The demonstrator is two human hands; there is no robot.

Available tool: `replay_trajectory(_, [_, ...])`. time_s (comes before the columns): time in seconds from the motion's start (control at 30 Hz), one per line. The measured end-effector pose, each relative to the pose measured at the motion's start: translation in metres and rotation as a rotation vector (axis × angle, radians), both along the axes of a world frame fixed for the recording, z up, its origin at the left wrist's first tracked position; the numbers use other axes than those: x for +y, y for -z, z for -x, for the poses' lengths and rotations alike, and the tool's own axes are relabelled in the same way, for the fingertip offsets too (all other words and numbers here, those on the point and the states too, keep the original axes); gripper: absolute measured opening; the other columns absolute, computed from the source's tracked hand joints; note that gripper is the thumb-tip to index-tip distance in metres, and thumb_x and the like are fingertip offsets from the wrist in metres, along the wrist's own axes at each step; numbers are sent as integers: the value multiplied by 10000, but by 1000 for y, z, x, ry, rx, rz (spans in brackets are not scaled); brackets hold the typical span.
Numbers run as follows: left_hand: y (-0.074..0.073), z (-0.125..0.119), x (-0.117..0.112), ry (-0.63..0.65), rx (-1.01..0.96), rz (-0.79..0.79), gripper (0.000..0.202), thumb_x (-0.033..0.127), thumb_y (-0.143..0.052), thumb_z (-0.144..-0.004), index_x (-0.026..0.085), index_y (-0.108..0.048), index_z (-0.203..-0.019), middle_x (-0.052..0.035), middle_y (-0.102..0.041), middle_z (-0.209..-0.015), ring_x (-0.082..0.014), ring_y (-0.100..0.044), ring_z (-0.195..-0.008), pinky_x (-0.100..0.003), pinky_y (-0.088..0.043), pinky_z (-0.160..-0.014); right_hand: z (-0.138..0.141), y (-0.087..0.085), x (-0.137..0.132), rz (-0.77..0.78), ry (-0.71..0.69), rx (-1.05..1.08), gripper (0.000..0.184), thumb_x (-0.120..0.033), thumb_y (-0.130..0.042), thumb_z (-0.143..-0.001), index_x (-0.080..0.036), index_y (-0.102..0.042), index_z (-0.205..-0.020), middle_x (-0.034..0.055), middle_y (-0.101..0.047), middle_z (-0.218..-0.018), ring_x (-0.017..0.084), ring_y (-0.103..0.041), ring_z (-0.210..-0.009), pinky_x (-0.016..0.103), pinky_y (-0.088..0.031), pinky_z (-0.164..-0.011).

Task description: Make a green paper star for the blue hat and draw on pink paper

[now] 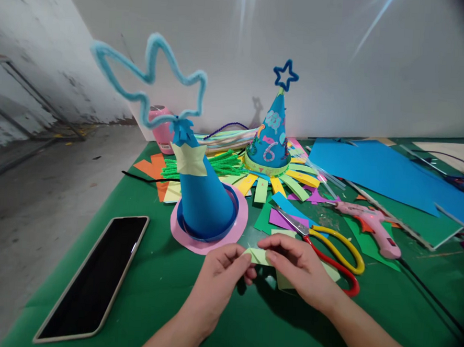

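A small folded piece of pale green paper (259, 257) is pinched between my two hands over the green table. My left hand (226, 272) grips its left end with thumb and fingers. The right end sits between the thumb and fingers of my right hand (301, 264). Just behind my hands stands a blue paper cone hat (205, 198) on a pink ring brim (234, 228), with a pale star (191, 159) and a light blue fuzzy wire star (155, 74) at its top. Scissors (330, 242) with red and yellow handles lie by my right hand, partly over more pale green paper.
A phone (96, 275) lies at the left. Farther back stands a decorated blue cone hat (271, 134) among colored paper strips, with green pipe cleaners (217, 163) beside it. A pink glue gun (370, 224) and blue sheets (377, 166) lie at the right; its cord runs toward the near edge.
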State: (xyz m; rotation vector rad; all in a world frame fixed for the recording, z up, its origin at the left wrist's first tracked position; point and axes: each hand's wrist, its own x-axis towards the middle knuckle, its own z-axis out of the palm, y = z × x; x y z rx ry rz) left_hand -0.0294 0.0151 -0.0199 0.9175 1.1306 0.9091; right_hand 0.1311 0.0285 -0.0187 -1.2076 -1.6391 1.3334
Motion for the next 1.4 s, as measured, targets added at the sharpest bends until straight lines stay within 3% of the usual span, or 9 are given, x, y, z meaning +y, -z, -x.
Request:
replay_trajectory(0.13, [0,2,1,-15,-64,19,203,259,-494,-779,150,-512,-609,-4,-548,-571,-113,-488,-559,-236,-372,-557,-3,0,-2,-143,-86,-78,302,-120,-512,-744,-217,-582,-1021,36,-593,-876,146,-527,-769,238,-435,-656])
replay_trajectory(0.27, [-3,0,1,12,6,-63,188,259,-540,-742,144,-534,-593,-1,-539,-563,-112,-481,-571,-225,-363,-564,0,1,-2,-184,-54,-108,231,-132,-507,-761,-205,-595,-961,26,-611,-828,130,-530,-708,221,-440,-632])
replay_trajectory(0.4, [-4,-1,1,43,106,-108,196,277,-531,-729,145,-529,-584,3,-515,-557,-109,-458,-546,-224,-344,-532,1,1,-1,-155,-24,-95,131,-207,-495,-802,-174,-600,-872,16,-595,-729,118,-514,-640,210,-420,-580])
replay_trajectory(0.63, [-1,-3,1,70,313,-234,216,289,-470,-738,160,-472,-565,16,-440,-537,-117,-400,-532,-242,-309,-512,6,5,-2,-73,-2,-40,139,-276,-496,-817,-165,-544,-748,-34,-474,-600,89,-406,-545,195,-332,-494])
replay_trajectory(0.97, [0,-3,-3,-32,475,-371,173,247,-474,-744,179,-433,-591,35,-384,-564,-117,-378,-559,-233,-320,-536,11,5,-2,102,53,126,220,-308,-463,-826,-157,-471,-667,-53,-357,-576,74,-313,-530,191,-264,-464])
replay_trajectory(1.1, [-2,-2,-5,-48,507,-383,171,256,-468,-762,183,-442,-610,38,-389,-560,-115,-384,-543,-229,-324,-523,10,5,-1,92,64,123,226,-308,-456,-828,-160,-465,-657,-54,-347,-571,75,-306,-529,192,-265,-464])
replay_trajectory(1.4, [-1,-3,-5,-150,675,-622,77,165,-490,-749,188,-478,-676,16,-478,-639,-125,-472,-607,-226,-374,-584,10,7,-2,69,65,93,243,-334,-443,-837,-162,-473,-669,-48,-336,-570,80,-288,-520,198,-247,-448])
